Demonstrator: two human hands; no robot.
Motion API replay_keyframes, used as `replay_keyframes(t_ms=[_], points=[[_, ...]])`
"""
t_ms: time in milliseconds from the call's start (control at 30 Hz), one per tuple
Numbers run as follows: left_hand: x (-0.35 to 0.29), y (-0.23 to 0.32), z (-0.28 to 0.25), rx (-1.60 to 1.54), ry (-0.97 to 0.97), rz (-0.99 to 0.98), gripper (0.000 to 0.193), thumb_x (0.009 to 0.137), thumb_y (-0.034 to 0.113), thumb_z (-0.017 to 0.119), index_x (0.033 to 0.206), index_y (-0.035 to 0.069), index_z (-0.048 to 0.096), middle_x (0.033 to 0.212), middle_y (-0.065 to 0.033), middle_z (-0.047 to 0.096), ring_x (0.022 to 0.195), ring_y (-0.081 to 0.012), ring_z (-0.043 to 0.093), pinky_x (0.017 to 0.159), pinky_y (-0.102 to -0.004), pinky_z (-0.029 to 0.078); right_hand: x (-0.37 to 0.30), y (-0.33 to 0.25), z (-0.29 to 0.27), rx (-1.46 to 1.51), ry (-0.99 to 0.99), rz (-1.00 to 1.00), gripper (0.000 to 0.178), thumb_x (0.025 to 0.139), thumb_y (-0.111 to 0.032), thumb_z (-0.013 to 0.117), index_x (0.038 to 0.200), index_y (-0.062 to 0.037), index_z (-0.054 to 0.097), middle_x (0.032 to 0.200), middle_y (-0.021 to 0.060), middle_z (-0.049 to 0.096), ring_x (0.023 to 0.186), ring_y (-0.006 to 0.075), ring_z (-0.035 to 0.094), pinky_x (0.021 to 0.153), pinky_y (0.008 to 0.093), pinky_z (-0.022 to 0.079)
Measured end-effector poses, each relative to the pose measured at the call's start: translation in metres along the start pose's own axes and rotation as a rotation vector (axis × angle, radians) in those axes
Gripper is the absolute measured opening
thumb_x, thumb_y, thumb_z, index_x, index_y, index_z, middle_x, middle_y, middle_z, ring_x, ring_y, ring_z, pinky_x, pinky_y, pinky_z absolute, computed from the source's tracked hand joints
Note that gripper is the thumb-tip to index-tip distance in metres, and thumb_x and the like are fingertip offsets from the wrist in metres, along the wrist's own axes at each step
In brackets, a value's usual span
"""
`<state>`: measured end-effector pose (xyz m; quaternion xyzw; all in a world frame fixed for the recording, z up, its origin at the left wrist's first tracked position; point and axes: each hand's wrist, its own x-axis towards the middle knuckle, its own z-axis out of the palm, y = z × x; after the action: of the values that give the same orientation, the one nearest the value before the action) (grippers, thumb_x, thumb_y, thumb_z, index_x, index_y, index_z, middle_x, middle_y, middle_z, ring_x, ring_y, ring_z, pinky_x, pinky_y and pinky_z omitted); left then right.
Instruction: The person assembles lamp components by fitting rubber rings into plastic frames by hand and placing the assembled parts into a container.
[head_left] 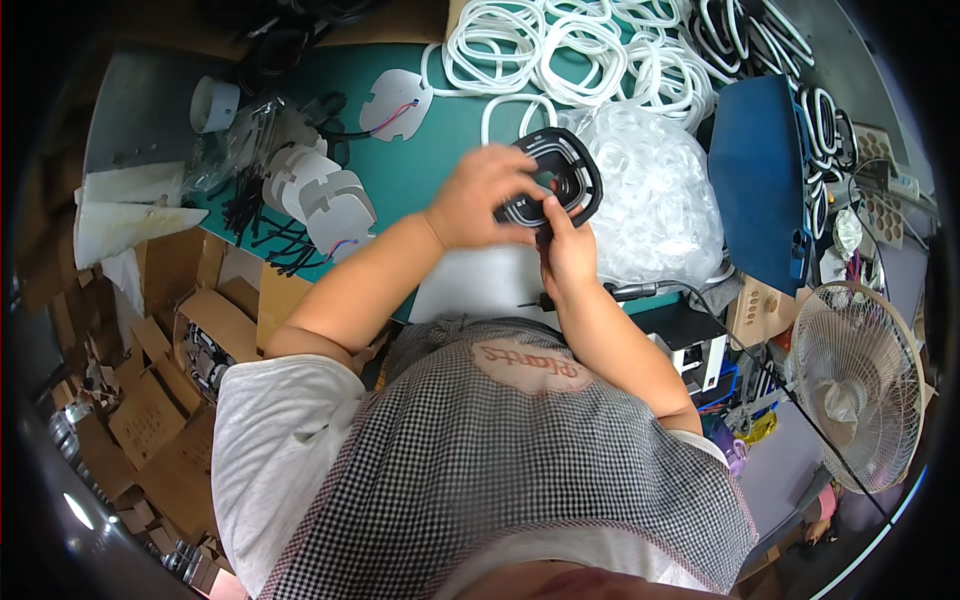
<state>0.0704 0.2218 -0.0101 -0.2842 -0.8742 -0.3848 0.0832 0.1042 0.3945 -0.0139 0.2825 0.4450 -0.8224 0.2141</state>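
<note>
Between my hands is a black plastic housing (562, 180), a rounded-square shell with a raised rim and a hollow middle. My right hand (570, 250) grips its lower right edge, thumb on the rim. On its left side, my left hand (482, 197) curls around the edge, its fingers slightly blurred by motion. Below the hands a white sheet (470, 283) lies on the green mat (400, 160). A black corded tool (632, 291) rests beside my right wrist, which hides part of it.
Beyond my hands lie coiled white cords (495, 45). A clear bag of transparent parts (650, 190) sits to the right, beside a blue bin (755, 185). Grey plates with wires (335, 205) are at left. A fan (858, 385) stands right; cardboard boxes (160, 410) lie lower left.
</note>
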Motion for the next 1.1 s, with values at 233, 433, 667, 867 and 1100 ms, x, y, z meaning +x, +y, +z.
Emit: replay_keyframes(t_ms=[233, 433, 667, 867, 1100], points=[[0.051, -0.124, -0.003, 0.475, 0.081, -0.391, 0.024, 0.087, 0.019, 0.054, 0.108, 0.013, 0.064, 0.127, -0.0120, 0.055, 0.126, -0.0311, 0.045, 0.106, -0.0466, 0.032, -0.035, -0.022, 0.002, -0.277, -0.068, -0.155, 0.024, 0.094, -0.015, 0.056, 0.109, 0.0012, 0.064, 0.107, 0.0084, 0.065, 0.095, 0.0123, 0.059, 0.083, 0.0268, 0.048], [0.056, -0.141, -0.007, 0.870, -0.258, -0.210, 0.023, 0.086, 0.020, 0.054, 0.106, 0.014, 0.064, 0.124, -0.0110, 0.056, 0.128, -0.0299, 0.043, 0.110, -0.0471, 0.028, -0.052, -0.041, -0.013, -0.309, -0.047, -0.260, 0.025, 0.094, -0.019, 0.058, 0.108, 0.0001, 0.063, 0.103, 0.0078, 0.067, 0.086, 0.0113, 0.060, 0.078, 0.0245, 0.048], [0.053, -0.081, -0.050, 0.324, -0.035, -0.435, 0.032, 0.081, 0.027, 0.070, 0.105, 0.006, 0.068, 0.098, -0.0120, 0.066, 0.092, -0.0310, 0.062, 0.079, -0.0378, 0.049, -0.062, -0.060, -0.037, -0.259, -0.003, -0.339, 0.033, 0.097, -0.026, 0.052, 0.120, -0.0034, 0.047, 0.098, 0.0096, 0.066, 0.084, 0.0131, 0.062, 0.071, 0.0253, 0.050], [0.041, -0.026, -0.071, -0.482, 0.406, -0.684, 0.030, 0.095, 0.029, 0.055, 0.107, 0.003, 0.063, 0.079, -0.0026, 0.055, 0.065, -0.0137, 0.051, 0.060, -0.0277, 0.043, -0.076, -0.064, -0.044, -0.220, -0.080, -0.328, 0.034, 0.099, -0.029, 0.046, 0.118, -0.0024, 0.054, 0.108, 0.0093, 0.066, 0.086, 0.0089, 0.062, 0.068, 0.0216, 0.047], [0.025, 0.077, -0.073, -1.542, 0.302, -0.985, 0.027, 0.102, 0.028, 0.040, 0.106, 0.004, 0.052, 0.068, 0.0034, 0.037, 0.051, -0.0050, 0.031, 0.044, -0.0203, 0.028, -0.094, -0.067, -0.047, -0.012, -0.241, -0.310, 0.038, 0.099, -0.021, 0.045, 0.129, 0.0022, 0.046, 0.118, 0.0142, 0.062, 0.089, 0.0141, 0.064, 0.076, 0.0251, 0.053]])
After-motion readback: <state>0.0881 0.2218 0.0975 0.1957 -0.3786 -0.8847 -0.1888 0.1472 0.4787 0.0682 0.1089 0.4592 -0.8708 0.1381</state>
